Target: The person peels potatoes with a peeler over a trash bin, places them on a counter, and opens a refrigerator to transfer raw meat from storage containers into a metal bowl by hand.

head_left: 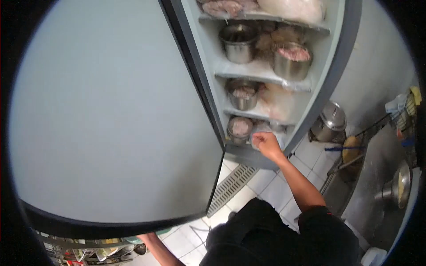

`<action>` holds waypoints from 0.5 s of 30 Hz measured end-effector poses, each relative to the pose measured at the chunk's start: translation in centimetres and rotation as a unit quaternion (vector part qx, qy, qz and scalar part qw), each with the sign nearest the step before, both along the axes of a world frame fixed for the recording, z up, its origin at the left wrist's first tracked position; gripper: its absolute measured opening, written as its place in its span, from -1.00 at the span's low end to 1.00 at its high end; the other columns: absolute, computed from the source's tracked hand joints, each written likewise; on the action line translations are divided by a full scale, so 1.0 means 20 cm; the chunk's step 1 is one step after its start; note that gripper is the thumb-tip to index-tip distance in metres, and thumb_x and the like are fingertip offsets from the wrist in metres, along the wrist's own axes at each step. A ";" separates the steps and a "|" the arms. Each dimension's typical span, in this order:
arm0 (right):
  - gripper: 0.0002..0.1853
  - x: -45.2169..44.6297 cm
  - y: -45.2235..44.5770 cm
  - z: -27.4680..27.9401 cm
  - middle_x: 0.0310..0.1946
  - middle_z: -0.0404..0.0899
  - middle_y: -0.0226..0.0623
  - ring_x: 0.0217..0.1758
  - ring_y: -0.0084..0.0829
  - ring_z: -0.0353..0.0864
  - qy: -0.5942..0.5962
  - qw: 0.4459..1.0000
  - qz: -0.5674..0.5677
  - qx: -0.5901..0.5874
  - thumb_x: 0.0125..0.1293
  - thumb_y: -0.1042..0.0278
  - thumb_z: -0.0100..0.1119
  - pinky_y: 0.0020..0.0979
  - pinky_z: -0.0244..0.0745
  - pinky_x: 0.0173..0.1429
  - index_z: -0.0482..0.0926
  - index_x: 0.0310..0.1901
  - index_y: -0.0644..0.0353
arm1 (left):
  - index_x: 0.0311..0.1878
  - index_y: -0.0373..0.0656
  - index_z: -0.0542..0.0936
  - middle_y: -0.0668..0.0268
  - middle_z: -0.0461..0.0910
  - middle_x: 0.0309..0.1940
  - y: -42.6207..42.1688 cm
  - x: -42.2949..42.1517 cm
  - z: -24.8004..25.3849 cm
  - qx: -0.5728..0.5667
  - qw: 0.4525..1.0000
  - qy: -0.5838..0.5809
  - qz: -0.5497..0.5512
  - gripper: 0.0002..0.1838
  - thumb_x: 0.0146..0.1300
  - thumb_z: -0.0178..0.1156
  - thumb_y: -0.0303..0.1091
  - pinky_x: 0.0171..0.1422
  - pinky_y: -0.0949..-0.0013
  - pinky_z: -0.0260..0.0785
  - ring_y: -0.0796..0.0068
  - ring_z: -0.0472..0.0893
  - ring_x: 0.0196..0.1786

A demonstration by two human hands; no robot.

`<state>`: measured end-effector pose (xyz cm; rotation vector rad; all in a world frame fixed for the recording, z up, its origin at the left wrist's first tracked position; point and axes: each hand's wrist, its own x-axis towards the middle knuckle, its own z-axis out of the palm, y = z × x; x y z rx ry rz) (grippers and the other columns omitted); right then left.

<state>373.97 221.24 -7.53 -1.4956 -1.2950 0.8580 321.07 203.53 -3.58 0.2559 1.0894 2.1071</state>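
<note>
My right hand (266, 143) reaches to the bottom shelf of an upright refrigerator, its fingers curled together. Clear plastic shows around the fingers, but I cannot make out what they hold. Just left of it stands a metal pot (241, 129) of pale pink meat. My left hand (144, 238) is at the lower edge of the open refrigerator door (115, 115), its fingers mostly hidden. A greenish thing (163, 232) shows beside that wrist; whether the hand touches it I cannot tell.
Higher shelves hold more metal pots (292, 62) and bagged food (278, 103). A floor drain grate (233, 186) lies below. To the right are a lidded pot (330, 122), a metal counter (377, 164) and a metal bowl (398, 186). Racks (102, 250) stand at lower left.
</note>
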 end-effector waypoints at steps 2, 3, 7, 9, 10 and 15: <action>-0.69 -0.02 0.11 0.35 -0.18 0.72 -0.07 -0.11 -0.28 0.71 -0.052 0.998 0.025 0.009 0.26 0.30 0.24 -0.36 0.54 0.02 0.66 -0.05 0.31 | 0.21 -0.32 0.44 0.08 0.52 0.11 0.03 -0.03 -0.02 -0.017 0.998 0.021 0.049 -0.57 0.44 -0.01 -0.20 0.15 0.02 0.51 0.09 0.56 0.04; -0.70 -0.02 0.18 0.47 -0.17 0.72 -0.06 -0.09 -0.27 0.71 -0.050 0.998 0.028 0.038 0.26 0.31 0.25 -0.35 0.54 0.03 0.66 -0.05 0.32 | 0.20 -0.33 0.44 0.08 0.53 0.10 0.03 -0.04 -0.03 -0.034 0.995 0.035 0.084 -0.57 0.44 0.00 -0.21 0.13 0.03 0.52 0.10 0.57 0.02; -0.71 0.10 0.50 0.83 -0.24 0.70 -0.15 -0.17 -0.42 0.67 -0.073 0.982 0.018 0.172 0.29 0.38 0.23 -0.41 0.54 -0.06 0.64 -0.01 0.34 | 0.17 -0.36 0.46 0.08 0.56 0.06 0.03 -0.04 0.01 -0.102 0.965 0.115 0.210 -0.60 0.42 0.02 -0.27 0.05 0.07 0.57 0.12 0.60 -0.05; -0.72 0.16 0.61 0.92 -0.33 0.69 -0.28 -0.28 -0.57 0.61 -0.073 0.980 0.026 0.182 0.33 0.43 0.21 -0.48 0.52 -0.16 0.62 0.02 0.38 | 0.19 -0.45 0.44 -0.03 0.50 0.15 0.05 0.13 0.19 -0.168 0.929 0.164 0.285 -0.54 0.45 -0.04 -0.22 0.12 0.05 0.54 0.11 0.57 0.07; -0.72 0.18 0.63 0.93 -0.33 0.69 -0.28 -0.29 -0.57 0.61 -0.067 0.980 0.039 0.183 0.33 0.43 0.20 -0.48 0.52 -0.17 0.62 0.01 0.38 | 0.11 -0.46 0.47 -0.01 0.55 0.05 0.03 0.12 0.24 -0.129 0.937 0.075 0.317 -0.63 0.42 0.01 -0.33 0.11 0.12 0.55 0.14 0.58 0.00; -0.75 0.25 0.59 0.60 -0.35 0.66 -0.29 -0.37 -0.56 0.57 -0.058 0.990 0.120 0.050 0.32 0.46 0.18 -0.52 0.50 -0.25 0.62 -0.03 0.40 | -0.03 -0.62 0.35 0.07 0.32 0.01 -0.42 0.30 0.09 -0.053 0.934 0.052 0.349 -0.68 0.38 0.01 -0.45 0.33 0.33 0.41 0.31 0.40 0.12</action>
